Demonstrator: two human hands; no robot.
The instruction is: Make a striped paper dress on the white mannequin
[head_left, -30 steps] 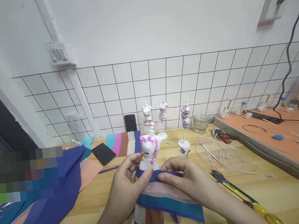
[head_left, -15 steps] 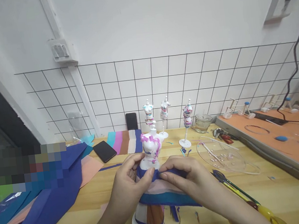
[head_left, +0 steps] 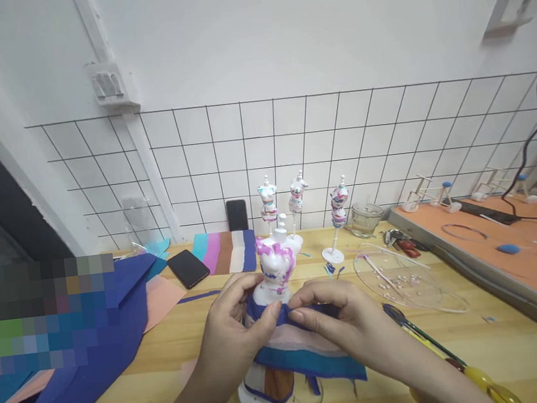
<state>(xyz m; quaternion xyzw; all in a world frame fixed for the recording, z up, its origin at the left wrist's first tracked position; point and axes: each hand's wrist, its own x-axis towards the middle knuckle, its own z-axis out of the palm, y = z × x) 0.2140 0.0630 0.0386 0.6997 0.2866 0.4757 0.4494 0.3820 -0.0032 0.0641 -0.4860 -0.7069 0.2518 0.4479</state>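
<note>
A small white mannequin [head_left: 275,270] with pink and blue marks stands on a round base near the table's front. A striped cloth [head_left: 309,352] in blue, pink and teal is wrapped about its waist like a skirt. My left hand [head_left: 238,334] pinches the cloth's dark blue top edge at the waist. My right hand [head_left: 337,320] pinches the same edge right beside it, thumbs almost touching. Under the skirt a second piece in white, brown and blue shows.
Three small mannequins on stands [head_left: 298,204] sit behind, with a glass jar [head_left: 363,219], a clear plastic lid [head_left: 398,277], a black phone [head_left: 187,268] and a striped fabric swatch [head_left: 226,253]. Blue and peach fabric [head_left: 94,338] lies left. Scissors [head_left: 441,356] lie right; an orange tray [head_left: 508,258] at far right.
Both hands keep pinching the cloth at the waist, drawing it slightly tighter and closer together. The view has shifted a little; the skirt hangs lower on the right.
</note>
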